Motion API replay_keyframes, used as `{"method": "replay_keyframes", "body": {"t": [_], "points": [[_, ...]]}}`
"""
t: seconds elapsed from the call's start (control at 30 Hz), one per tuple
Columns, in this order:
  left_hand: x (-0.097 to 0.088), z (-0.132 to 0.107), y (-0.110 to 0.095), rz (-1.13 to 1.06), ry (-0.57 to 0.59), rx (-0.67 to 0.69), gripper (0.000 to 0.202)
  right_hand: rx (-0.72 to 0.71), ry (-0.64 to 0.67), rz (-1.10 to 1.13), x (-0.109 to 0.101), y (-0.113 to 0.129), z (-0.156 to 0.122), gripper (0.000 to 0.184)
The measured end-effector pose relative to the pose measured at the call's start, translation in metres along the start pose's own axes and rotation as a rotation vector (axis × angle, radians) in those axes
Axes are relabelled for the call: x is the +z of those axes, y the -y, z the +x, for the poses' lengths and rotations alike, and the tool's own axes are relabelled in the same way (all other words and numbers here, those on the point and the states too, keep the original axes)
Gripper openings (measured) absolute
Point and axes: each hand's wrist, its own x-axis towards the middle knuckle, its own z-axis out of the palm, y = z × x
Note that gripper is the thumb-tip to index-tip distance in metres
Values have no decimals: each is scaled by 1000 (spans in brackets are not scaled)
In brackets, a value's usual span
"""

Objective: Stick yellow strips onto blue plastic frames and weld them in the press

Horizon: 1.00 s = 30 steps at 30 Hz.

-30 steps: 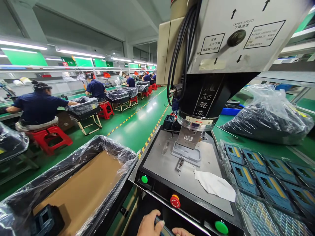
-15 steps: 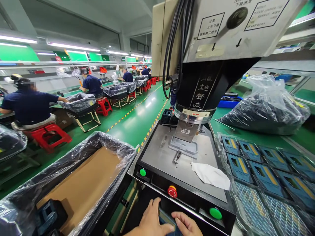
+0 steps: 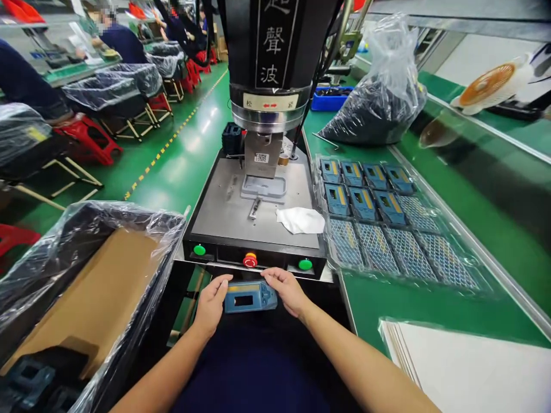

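Between my hands is a blue plastic device housing [image 3: 251, 304] with a rectangular window and an orange strip, held in front of the machine's lower edge. My left hand [image 3: 210, 307] pinches its left end. My right hand [image 3: 287, 291] grips its upper right corner with thumb and fingers. Just beyond the housing is the machine's front panel, with a red stop button [image 3: 250, 260] between a left green button [image 3: 199, 250] and a right green button [image 3: 305, 264]. On the metal plate, a grey fixture [image 3: 263, 187] sits under the metal horn [image 3: 260, 154].
A plastic tray [image 3: 340, 274] with several similar housings lies to the right. At left stands a plastic-lined bin [image 3: 172, 229] with cardboard and dark parts. A white cloth [image 3: 300, 220] rests on the plate. White sheets [image 3: 469, 367] are stacked at lower right. Co-workers sit at the far left.
My view has tilted down and turned right. The housing, mostly hidden by my hands before, now shows fully, lying crosswise with my hands at its two ends.
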Motion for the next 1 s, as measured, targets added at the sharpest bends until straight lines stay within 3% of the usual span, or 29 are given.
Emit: {"method": "replay_keyframes", "body": {"t": [0.23, 0.63, 0.7, 0.8, 0.9, 1.0], "points": [[1, -2, -5, -85, 83, -50, 47, 11, 47, 54, -2, 4, -1, 38], [1, -3, -10, -181, 52, -116, 48, -45, 82, -38, -4, 0, -1, 35], [1, -3, -10, -185, 50, -119, 48, -100, 80, -150, -5, -1, -1, 33], [0, -3, -6, -170, 36, -122, 50, -343, 93, -506, -7, 2, -5, 34], [-5, 1, 2, -131, -33, -140, 54, -571, 232, -876, -8, 11, -16, 60], [-12, 8, 10, -96, -57, -213, 60, -622, 394, -1181, -6, 23, -25, 77]]}}
